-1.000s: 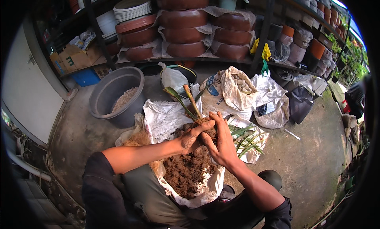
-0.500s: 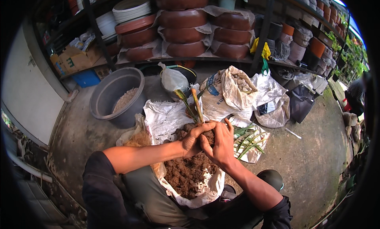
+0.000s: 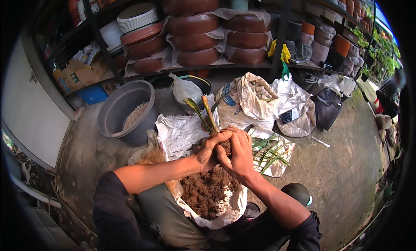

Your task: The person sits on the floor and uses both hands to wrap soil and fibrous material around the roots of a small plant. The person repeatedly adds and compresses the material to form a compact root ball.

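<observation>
Both my hands press around the brown, soil-covered root ball (image 3: 225, 146) of a plant with a cut stem (image 3: 210, 117) and a few green-yellow leaves. My left hand (image 3: 208, 153) grips its left side, thumb on top. My right hand (image 3: 239, 152) wraps its right side with the fingers laid together. Stem and leaves lean up and to the left. Below my hands, loose dark soil (image 3: 204, 192) lies on an opened white sack (image 3: 174, 128). The underside of the root ball is hidden by my hands.
Cut green leaves (image 3: 275, 154) lie on a white sheet to the right. Beyond stand a grey tub (image 3: 105, 114) with pale grit, a sack of stones (image 3: 232, 110) and a dark bag (image 3: 327, 109). Shelves hold stacked brown pots (image 3: 193, 38). Another person (image 3: 388, 92) is at far right.
My hands and the plant have shifted slightly left. The raised fingers of my right hand have come down against the root ball. The whole view has turned a little.
</observation>
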The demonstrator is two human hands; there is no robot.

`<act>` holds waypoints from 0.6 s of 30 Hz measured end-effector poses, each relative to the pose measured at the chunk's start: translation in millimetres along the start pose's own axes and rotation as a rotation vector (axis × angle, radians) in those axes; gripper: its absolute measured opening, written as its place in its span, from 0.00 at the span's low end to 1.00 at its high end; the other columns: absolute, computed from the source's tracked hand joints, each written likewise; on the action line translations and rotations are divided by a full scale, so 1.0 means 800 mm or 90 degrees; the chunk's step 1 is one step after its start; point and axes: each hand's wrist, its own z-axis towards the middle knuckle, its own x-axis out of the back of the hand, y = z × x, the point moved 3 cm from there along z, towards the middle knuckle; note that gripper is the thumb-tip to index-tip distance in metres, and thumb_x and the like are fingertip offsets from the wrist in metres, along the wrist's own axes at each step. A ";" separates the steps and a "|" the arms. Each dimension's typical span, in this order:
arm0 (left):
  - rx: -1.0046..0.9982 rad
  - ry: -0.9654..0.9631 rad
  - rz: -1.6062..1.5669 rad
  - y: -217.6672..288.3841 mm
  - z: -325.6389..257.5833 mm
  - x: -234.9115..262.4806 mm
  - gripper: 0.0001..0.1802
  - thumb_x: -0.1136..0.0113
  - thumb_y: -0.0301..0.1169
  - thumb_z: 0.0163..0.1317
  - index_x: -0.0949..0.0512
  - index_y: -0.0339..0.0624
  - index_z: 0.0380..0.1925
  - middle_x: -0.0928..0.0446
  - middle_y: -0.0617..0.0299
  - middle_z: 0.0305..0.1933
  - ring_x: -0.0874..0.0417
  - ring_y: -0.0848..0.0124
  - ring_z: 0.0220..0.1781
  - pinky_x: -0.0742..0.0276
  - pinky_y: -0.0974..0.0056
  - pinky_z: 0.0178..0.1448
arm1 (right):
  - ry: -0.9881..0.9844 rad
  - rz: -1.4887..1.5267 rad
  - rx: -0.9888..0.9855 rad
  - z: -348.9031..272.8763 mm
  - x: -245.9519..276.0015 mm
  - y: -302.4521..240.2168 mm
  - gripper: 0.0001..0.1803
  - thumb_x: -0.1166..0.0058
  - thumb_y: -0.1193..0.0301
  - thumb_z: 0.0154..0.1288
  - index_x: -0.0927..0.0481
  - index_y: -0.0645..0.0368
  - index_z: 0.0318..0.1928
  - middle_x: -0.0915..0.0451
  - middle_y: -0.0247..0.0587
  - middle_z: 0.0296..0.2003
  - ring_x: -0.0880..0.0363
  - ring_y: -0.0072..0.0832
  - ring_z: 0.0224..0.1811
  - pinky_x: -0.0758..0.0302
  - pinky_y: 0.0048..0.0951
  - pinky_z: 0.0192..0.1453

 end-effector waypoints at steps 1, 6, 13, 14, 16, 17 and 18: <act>0.005 -0.010 -0.008 -0.001 0.001 0.002 0.28 0.43 0.51 0.62 0.30 0.49 0.57 0.27 0.61 0.55 0.25 0.68 0.58 0.27 0.59 0.61 | 0.011 0.003 -0.017 -0.002 -0.003 0.000 0.25 0.44 0.59 0.60 0.27 0.65 0.50 0.26 0.52 0.51 0.29 0.48 0.57 0.38 0.48 0.63; 0.001 0.007 -0.029 0.006 -0.004 -0.008 0.26 0.44 0.48 0.62 0.29 0.48 0.56 0.25 0.62 0.52 0.23 0.69 0.56 0.26 0.60 0.59 | 0.053 -0.058 0.010 0.000 -0.006 -0.003 0.26 0.42 0.56 0.57 0.27 0.66 0.48 0.27 0.52 0.52 0.30 0.49 0.58 0.37 0.48 0.62; 0.019 0.027 -0.028 0.007 -0.008 -0.008 0.26 0.45 0.51 0.64 0.28 0.48 0.54 0.23 0.61 0.50 0.21 0.68 0.54 0.25 0.60 0.58 | 0.071 -0.013 -0.019 -0.003 -0.004 -0.007 0.26 0.42 0.56 0.59 0.26 0.64 0.49 0.27 0.50 0.51 0.28 0.46 0.54 0.36 0.46 0.60; 0.021 0.034 -0.043 0.006 -0.006 -0.007 0.26 0.46 0.54 0.64 0.27 0.50 0.53 0.23 0.60 0.51 0.21 0.68 0.53 0.23 0.58 0.57 | 0.058 -0.010 -0.039 -0.001 -0.004 -0.004 0.26 0.42 0.56 0.59 0.26 0.64 0.49 0.27 0.50 0.51 0.28 0.46 0.54 0.36 0.45 0.60; 0.088 0.072 -0.084 0.006 -0.009 -0.002 0.26 0.46 0.56 0.63 0.26 0.52 0.53 0.23 0.61 0.50 0.21 0.68 0.53 0.21 0.56 0.55 | 0.018 0.045 -0.086 0.003 -0.004 0.000 0.27 0.43 0.55 0.62 0.28 0.63 0.54 0.27 0.50 0.53 0.28 0.47 0.55 0.36 0.45 0.60; 0.078 0.087 -0.107 0.007 -0.008 0.000 0.26 0.46 0.56 0.63 0.26 0.52 0.52 0.22 0.62 0.50 0.20 0.68 0.52 0.21 0.56 0.54 | -0.011 0.065 -0.095 0.005 -0.002 0.001 0.28 0.44 0.55 0.62 0.28 0.63 0.55 0.27 0.50 0.53 0.28 0.47 0.56 0.35 0.45 0.61; 0.068 0.101 -0.131 0.006 -0.006 0.004 0.25 0.46 0.56 0.63 0.25 0.53 0.51 0.22 0.63 0.49 0.20 0.68 0.51 0.21 0.57 0.53 | -0.039 0.085 -0.103 0.006 -0.002 0.001 0.29 0.44 0.55 0.63 0.29 0.63 0.56 0.27 0.50 0.54 0.28 0.47 0.57 0.35 0.46 0.61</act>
